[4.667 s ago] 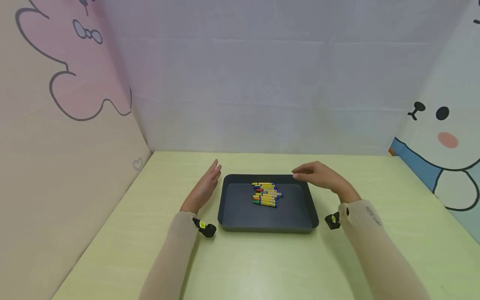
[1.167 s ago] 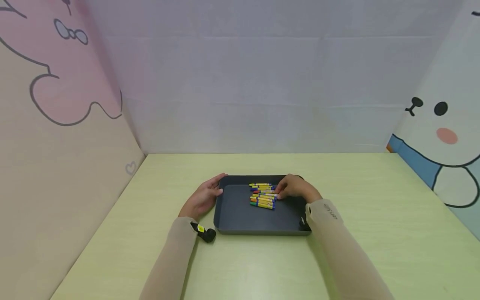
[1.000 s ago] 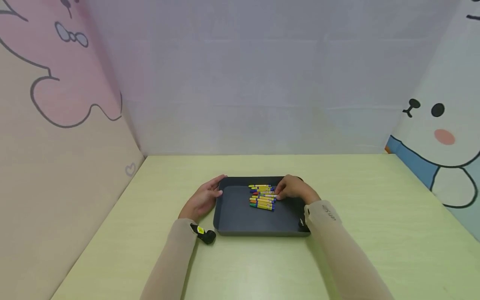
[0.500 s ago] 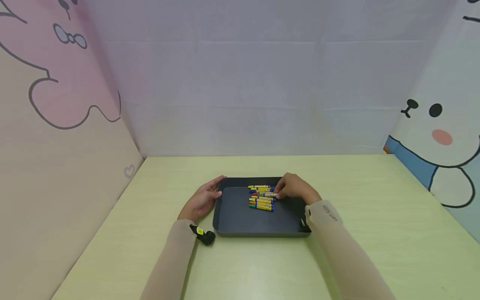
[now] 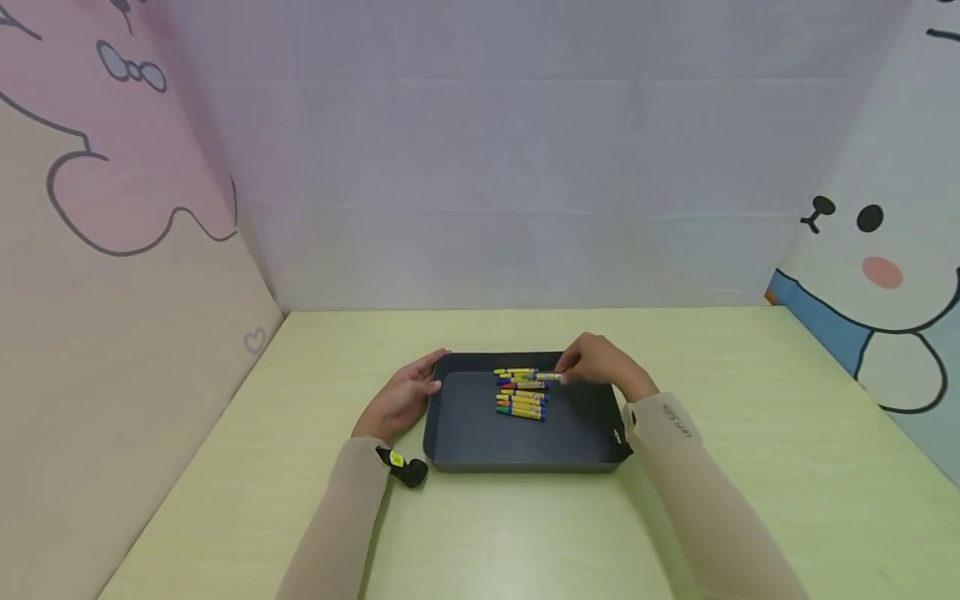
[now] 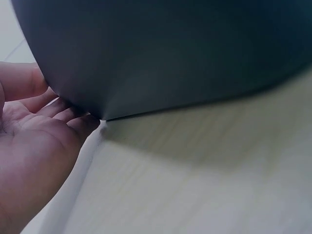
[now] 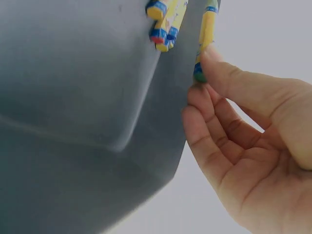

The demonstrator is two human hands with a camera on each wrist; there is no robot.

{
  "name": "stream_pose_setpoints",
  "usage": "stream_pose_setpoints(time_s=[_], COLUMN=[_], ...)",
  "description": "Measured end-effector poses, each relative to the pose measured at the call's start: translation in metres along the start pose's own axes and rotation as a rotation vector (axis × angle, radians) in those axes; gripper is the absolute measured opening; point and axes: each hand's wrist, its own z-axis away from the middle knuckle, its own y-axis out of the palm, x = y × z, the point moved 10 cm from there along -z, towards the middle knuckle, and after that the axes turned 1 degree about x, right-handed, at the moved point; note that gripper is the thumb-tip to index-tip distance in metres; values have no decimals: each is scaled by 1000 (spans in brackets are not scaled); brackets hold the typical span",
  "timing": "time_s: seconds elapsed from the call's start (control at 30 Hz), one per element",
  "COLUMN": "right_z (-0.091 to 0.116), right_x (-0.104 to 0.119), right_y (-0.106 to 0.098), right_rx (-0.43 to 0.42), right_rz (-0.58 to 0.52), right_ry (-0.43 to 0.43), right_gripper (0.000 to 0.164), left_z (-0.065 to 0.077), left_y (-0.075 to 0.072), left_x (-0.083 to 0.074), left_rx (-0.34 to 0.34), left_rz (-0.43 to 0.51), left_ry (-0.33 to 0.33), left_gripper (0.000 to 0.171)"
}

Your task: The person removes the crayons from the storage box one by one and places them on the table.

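A dark grey rectangular tray [image 5: 480,442] sits on the table with several yellow-wrapped crayons [image 5: 521,399] lying side by side in it. My left hand [image 5: 401,397] holds the tray's left side, thumb at the rim; in the left wrist view its fingers reach the lower edge of the tray wall [image 6: 146,63]. In my right hand [image 5: 600,362] a crayon [image 7: 208,29] is pinched between thumb and fingertips near its green end. That crayon is over the far part of the tray, overlapping the back of the row in the head view.
The tray stands on a pale yellow-green table [image 5: 465,533]. A plain pale backdrop [image 5: 480,167] rises behind it, with cartoon-printed panels on both sides. A small black wrist camera [image 5: 408,471] hangs at my left cuff.
First both hands were beside the tray; then the left took hold of its side and the right reached among the crayons. Lately the right hand has moved up and away with one crayon.
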Motion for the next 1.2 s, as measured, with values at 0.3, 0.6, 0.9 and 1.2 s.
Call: stream_pose_setpoints(time_s=[0.3,0.6,0.9,1.2], right_z=[9,19,29,38], right_x=[-7,-27,-58,-79], right_y=[-16,-35,-47,-58], right_rx=[-21,-91,-165,-221], right_rz=[-21,-39,-24,14], right_ry=[-15,-13,8,6], right_gripper=[22,24,24,26], left_z=[0,-3,-3,-2], left_y=[-2,-3,-3,-5], left_x=[1,0,-3,-1], left_rx=[2,18,-1,-24], left_rz=[11,29,66,62], left_ry=[0,13,8,-8], left_gripper=[67,68,67,67])
